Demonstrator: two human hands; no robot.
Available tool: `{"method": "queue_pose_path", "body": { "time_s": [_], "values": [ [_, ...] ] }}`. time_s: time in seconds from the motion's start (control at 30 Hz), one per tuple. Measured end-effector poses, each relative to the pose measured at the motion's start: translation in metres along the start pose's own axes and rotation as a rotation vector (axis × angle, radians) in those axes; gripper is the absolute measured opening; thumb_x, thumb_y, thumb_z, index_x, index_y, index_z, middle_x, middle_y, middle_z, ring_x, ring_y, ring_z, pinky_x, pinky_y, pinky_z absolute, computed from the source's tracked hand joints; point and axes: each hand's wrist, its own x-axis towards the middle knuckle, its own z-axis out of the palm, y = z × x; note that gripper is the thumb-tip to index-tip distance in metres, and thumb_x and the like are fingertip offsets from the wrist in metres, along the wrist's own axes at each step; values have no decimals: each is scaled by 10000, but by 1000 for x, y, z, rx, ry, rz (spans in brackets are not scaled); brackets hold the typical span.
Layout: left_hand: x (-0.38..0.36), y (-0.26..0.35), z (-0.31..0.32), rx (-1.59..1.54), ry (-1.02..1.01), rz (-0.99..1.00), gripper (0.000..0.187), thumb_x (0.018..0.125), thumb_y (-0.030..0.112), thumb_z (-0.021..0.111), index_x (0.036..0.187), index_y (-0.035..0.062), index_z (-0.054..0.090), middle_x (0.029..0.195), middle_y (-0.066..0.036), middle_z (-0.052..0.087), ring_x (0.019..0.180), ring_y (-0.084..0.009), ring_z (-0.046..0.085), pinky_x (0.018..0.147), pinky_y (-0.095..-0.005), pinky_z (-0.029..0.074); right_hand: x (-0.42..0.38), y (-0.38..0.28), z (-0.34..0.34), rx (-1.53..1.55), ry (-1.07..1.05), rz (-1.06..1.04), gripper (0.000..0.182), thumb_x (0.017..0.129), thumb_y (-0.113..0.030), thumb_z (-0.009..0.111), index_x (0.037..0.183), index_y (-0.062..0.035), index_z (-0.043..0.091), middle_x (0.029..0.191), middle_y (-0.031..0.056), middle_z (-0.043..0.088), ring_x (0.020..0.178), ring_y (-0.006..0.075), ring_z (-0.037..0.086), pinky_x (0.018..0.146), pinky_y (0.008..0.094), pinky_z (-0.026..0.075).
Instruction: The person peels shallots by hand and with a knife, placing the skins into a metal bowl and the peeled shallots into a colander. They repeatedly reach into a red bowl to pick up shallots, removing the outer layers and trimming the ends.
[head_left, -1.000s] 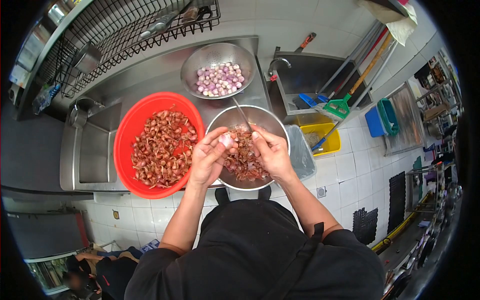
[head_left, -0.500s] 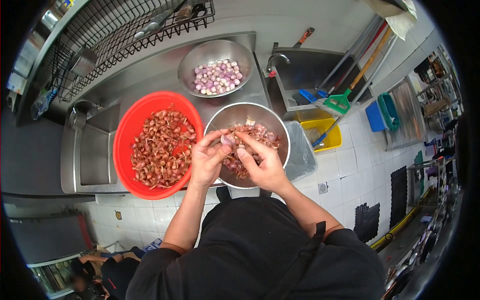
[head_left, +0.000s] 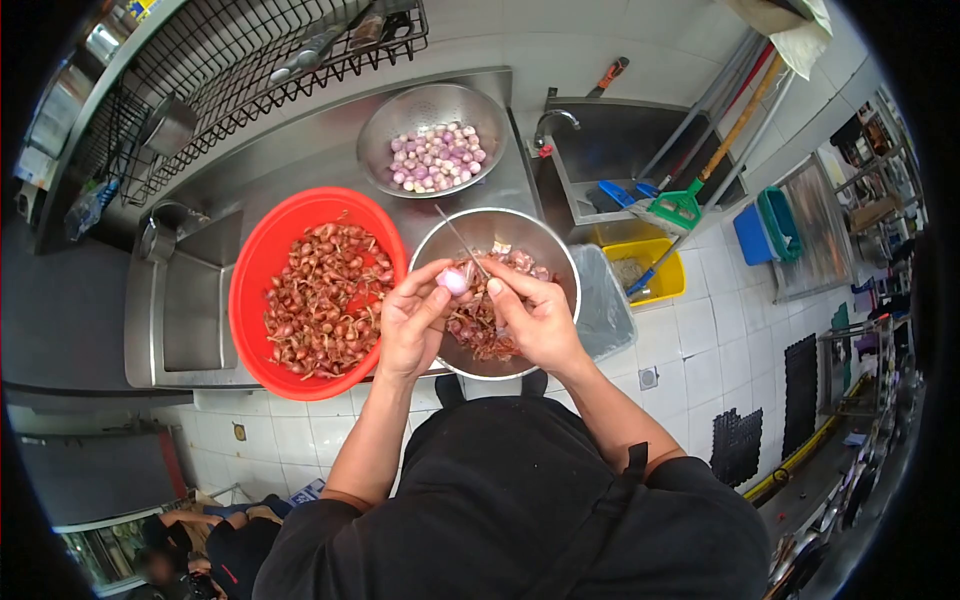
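Observation:
A pale purple peeled shallot [head_left: 453, 281] is pinched in the fingertips of my left hand [head_left: 411, 325]. My right hand [head_left: 532, 316] grips a small knife [head_left: 459, 233], its thin blade pointing up and to the left past the shallot; the handle is hidden in the palm. Both hands are over a steel bowl [head_left: 560, 248] that holds brown-red shallot skins [head_left: 478, 330]. To the left, a red basin [head_left: 247, 290] contains many unpeeled shallots [head_left: 320, 305]. Behind, peeled shallots [head_left: 436, 160] lie in a steel colander [head_left: 375, 130].
The vessels stand on a steel counter [head_left: 290, 180] with a sink [head_left: 190, 310] at its left. A wire rack [head_left: 230, 70] hangs above. Right of the counter are a plastic bin [head_left: 603, 310], a yellow bucket [head_left: 670, 270] and brooms. Another person [head_left: 240, 550] is at lower left.
The knife blade has swung out from between my hands and now points upward. The shallot shows a smoother, paler surface, and my hands have stayed over the bowl.

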Motion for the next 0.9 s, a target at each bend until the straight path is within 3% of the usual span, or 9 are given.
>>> {"method": "queue_pose_path", "body": {
  "time_s": [0.07, 0.17, 0.23, 0.37, 0.5, 0.6, 0.7, 0.77, 0.9],
  "values": [
    [0, -1, 6, 1, 28, 29, 373, 929, -11, 615, 1295, -32, 541, 1183, -140, 650, 1028, -201, 662, 949, -321, 528, -4, 0, 2, 26, -13, -9, 330, 994, -119, 575, 1267, 64, 603, 952, 33, 677, 815, 62, 562, 771, 218, 469],
    [-1, -9, 1, 86, 44, 89, 368, 932, -7, 613, 1293, -25, 545, 1167, -131, 655, 1034, -196, 658, 945, -319, 523, -8, 2, 5, 59, -106, 193, 344, 991, -126, 582, 1277, 65, 594, 1008, 63, 695, 877, 81, 594, 819, 232, 477],
    [-1, -9, 2, 173, 34, 120, 365, 934, -3, 613, 1292, -22, 547, 1163, -126, 655, 1043, -193, 652, 944, -320, 519, -6, 8, 14, 21, 15, -95, 339, 989, -120, 580, 1271, 67, 597, 1069, 93, 703, 943, 102, 611, 869, 249, 476],
    [-2, -4, 5, 109, 68, 70, 357, 929, -1, 628, 1278, -24, 556, 1133, -117, 664, 1034, -178, 651, 927, -310, 522, -3, 11, 0, 18, 60, 100, 330, 989, -119, 576, 1265, 61, 605, 1133, 122, 697, 1020, 122, 615, 917, 262, 468],
    [-1, -2, 2, 93, 113, 62, 349, 915, -30, 635, 1258, -25, 568, 1106, -122, 672, 1013, -173, 657, 906, -298, 532, -2, 4, -2, -93, 122, -6, 334, 992, -123, 574, 1267, 64, 601, 1154, 132, 687, 1034, 124, 612, 918, 262, 473],
    [-1, -6, 3, 144, 104, 130, 347, 902, -71, 634, 1243, -42, 574, 1115, -127, 665, 1008, -159, 657, 914, -286, 527, -10, -4, 13, -11, 74, -82, 331, 989, -107, 574, 1271, 65, 597, 1192, 139, 672, 1059, 140, 612, 944, 270, 465],
    [-2, -9, 6, 227, 91, 196, 339, 890, -81, 648, 1222, -44, 587, 1110, -127, 665, 998, -153, 657, 904, -285, 528, -13, -3, 19, 205, -30, 1, 330, 988, -94, 571, 1278, 62, 592, 1234, 150, 654, 1111, 155, 599, 980, 280, 450],
    [-1, -7, 7, 209, 101, 177, 322, 899, -66, 645, 1216, -46, 592, 1094, -118, 668, 986, -150, 658, 897, -282, 529, -10, 2, 15, -3, 15, -91, 326, 991, -92, 567, 1279, 56, 595, 1233, 146, 656, 1142, 157, 590, 985, 283, 450],
    [0, -2, 3, 181, 112, 119, 305, 948, 10, 611, 1243, -54, 578, 1103, -127, 677, 989, -178, 665, 904, -297, 528, 3, 9, -1, -75, 63, -121, 326, 988, -98, 569, 1279, 45, 600, 1234, 158, 658, 1152, 182, 602, 997, 298, 447]
  ]
}}
